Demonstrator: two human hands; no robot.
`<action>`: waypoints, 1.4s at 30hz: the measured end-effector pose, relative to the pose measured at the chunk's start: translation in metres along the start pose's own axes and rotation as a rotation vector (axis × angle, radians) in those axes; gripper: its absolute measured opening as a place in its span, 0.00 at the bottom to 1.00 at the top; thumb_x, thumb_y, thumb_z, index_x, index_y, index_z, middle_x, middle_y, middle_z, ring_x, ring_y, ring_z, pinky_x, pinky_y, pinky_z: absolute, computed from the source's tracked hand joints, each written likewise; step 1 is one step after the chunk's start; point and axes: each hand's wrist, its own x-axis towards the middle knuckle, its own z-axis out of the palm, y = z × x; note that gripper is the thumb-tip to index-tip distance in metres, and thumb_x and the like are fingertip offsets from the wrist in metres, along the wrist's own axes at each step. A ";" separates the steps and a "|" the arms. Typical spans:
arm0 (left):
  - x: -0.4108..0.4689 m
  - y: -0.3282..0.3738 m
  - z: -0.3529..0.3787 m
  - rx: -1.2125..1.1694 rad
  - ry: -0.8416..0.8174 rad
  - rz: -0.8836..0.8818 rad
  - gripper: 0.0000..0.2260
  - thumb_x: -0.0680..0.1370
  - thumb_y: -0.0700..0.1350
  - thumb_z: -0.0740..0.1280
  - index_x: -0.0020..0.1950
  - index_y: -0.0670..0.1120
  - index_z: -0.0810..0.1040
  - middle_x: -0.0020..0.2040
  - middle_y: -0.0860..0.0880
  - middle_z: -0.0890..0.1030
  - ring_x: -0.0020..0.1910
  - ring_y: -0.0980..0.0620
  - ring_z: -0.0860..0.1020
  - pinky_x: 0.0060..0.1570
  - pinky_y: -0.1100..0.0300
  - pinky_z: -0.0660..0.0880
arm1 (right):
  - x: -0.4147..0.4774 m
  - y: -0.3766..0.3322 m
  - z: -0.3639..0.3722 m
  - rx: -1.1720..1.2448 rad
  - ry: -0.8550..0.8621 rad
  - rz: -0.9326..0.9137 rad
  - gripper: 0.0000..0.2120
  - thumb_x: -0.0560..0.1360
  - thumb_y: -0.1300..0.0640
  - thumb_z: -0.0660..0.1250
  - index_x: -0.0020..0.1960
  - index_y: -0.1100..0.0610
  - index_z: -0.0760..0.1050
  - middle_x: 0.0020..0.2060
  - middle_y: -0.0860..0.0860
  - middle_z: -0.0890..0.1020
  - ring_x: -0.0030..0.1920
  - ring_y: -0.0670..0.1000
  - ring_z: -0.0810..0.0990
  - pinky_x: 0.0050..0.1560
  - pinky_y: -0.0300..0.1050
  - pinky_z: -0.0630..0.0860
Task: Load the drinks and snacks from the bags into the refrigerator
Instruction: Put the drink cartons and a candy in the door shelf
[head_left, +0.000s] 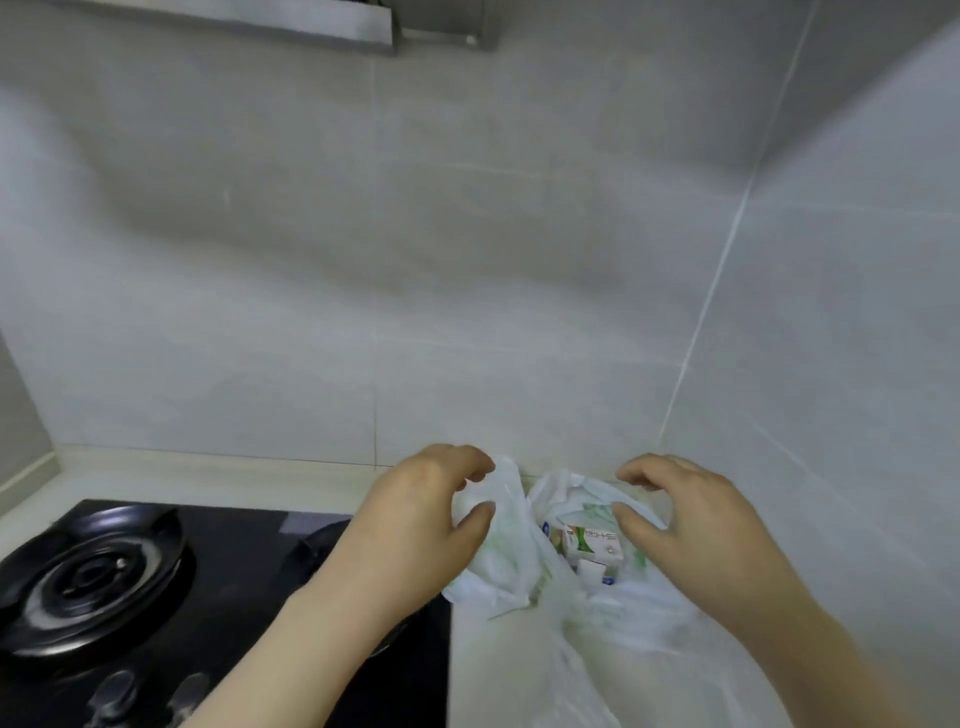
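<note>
Two hands at bag (498, 577) mouth. Your left hand (426, 519) curled round left rim, plastic bunched between thumb and fingers. Your right hand (696, 530) clawed over right rim, fingers bent, thumb at plastic; can't tell if it grips. Bag white, sits on counter (208, 475) by wall corner, just right of hob (249, 582), mouth spread between your hands. Box (592, 543) inside, white and green, among other small packs too blurred to read. Burner (98, 566) at hob's far left.
</note>
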 end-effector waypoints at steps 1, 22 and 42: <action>0.006 0.002 0.007 0.000 -0.009 0.003 0.14 0.77 0.49 0.65 0.63 0.55 0.74 0.57 0.61 0.76 0.53 0.65 0.74 0.51 0.70 0.71 | 0.003 0.010 0.001 0.002 0.001 0.016 0.09 0.73 0.52 0.69 0.53 0.49 0.77 0.47 0.41 0.79 0.50 0.45 0.78 0.52 0.42 0.73; 0.136 0.003 0.192 0.076 -0.187 -0.145 0.13 0.77 0.50 0.65 0.61 0.55 0.75 0.55 0.62 0.77 0.52 0.63 0.75 0.49 0.75 0.68 | 0.101 0.203 0.089 0.215 -0.200 0.148 0.10 0.73 0.56 0.70 0.55 0.51 0.78 0.50 0.43 0.80 0.53 0.44 0.78 0.54 0.39 0.74; 0.186 -0.064 0.325 -0.042 -0.479 -0.184 0.12 0.75 0.42 0.64 0.58 0.46 0.78 0.54 0.50 0.80 0.52 0.52 0.78 0.49 0.66 0.72 | 0.130 0.255 0.195 0.179 -0.436 0.315 0.11 0.74 0.54 0.68 0.57 0.49 0.77 0.53 0.43 0.79 0.55 0.45 0.77 0.54 0.39 0.73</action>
